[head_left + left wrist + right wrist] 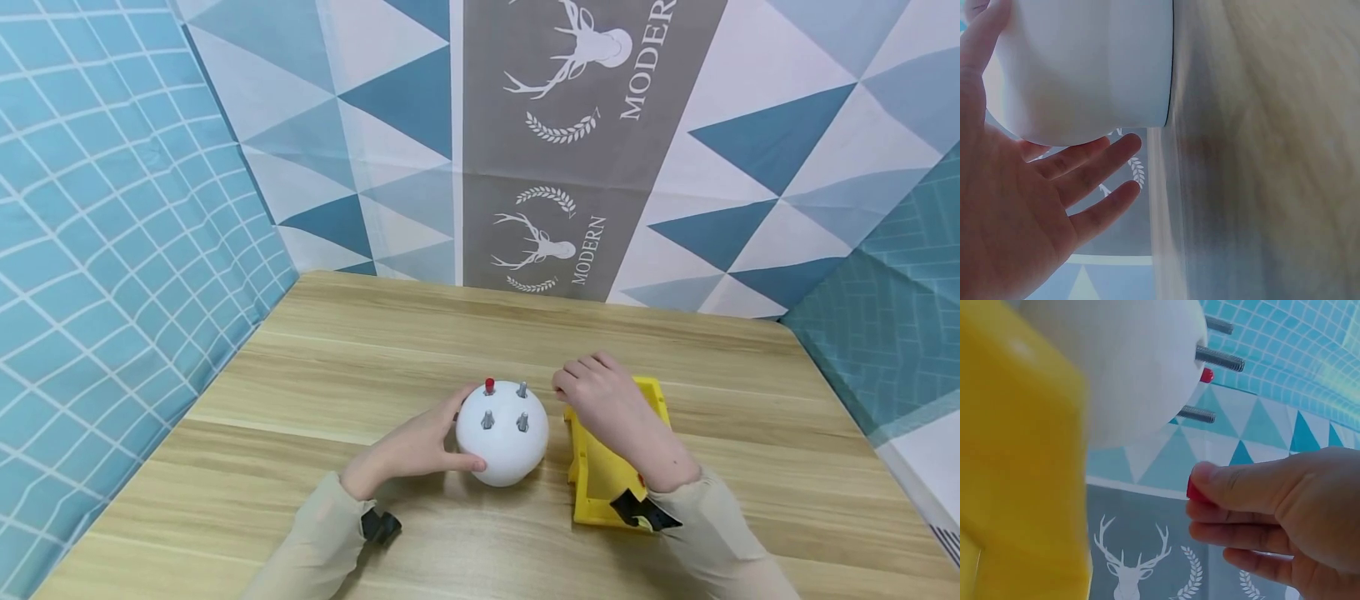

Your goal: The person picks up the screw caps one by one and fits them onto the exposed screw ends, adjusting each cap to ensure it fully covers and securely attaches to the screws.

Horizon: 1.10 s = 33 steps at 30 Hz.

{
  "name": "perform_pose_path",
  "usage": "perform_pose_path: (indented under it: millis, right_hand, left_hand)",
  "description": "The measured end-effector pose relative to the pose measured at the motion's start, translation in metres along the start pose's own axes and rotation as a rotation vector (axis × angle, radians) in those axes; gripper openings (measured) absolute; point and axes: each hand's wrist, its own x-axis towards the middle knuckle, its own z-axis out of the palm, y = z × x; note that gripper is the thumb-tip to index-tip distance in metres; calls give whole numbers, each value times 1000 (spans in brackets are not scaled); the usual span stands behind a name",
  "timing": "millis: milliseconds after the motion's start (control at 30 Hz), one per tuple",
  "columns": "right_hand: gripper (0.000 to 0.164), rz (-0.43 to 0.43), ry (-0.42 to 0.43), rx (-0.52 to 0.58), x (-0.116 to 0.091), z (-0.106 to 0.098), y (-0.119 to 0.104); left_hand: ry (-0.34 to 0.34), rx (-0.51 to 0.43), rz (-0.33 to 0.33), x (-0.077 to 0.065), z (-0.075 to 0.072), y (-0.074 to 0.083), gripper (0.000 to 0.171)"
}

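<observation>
My left hand (423, 442) is wrapped on the nine o'clock side of a white ball (504, 458), thumb on its near face; in the left wrist view, three of the fingers spread past its curve. The ball sits flat-bottomed on the table (420, 329). My right hand (603, 396) is at the ball's two o'clock, apart from it, thumb and fingertips pinched together on a small red cap (1193, 490), which only the right wrist view shows. From those fingertips, the ball's top lies at nine o'clock. Four bolts (522, 422) stand up there: the one toward eleven wears a second red cap (490, 386), and the ones near one, five and seven show bare metal.

I can read "MODERN" twice in white capitals on the gray panel (551, 158) of the wall cloth, beside printed deer heads and leaf sprigs.

At three o'clock, across a narrow gap from the ball, is the yellow tray (596, 512), its side walls raised; my right forearm crosses above it. Wood stretches from the ball to the table's back edge at twelve, and more widely toward the slanting left edge, around nine to ten.
</observation>
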Motion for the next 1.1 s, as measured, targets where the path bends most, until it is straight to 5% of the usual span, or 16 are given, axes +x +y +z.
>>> perform_pose_path:
  millis: [433, 1100]
  right_hand:
    - [11, 12, 35, 166, 17, 4, -4]
    - [9, 5, 67, 223, 28, 11, -7]
  left_hand:
    - [-5, -4, 10, 1, 0, 0, 106]
    - [-11, -19, 9, 1, 0, 0, 105]
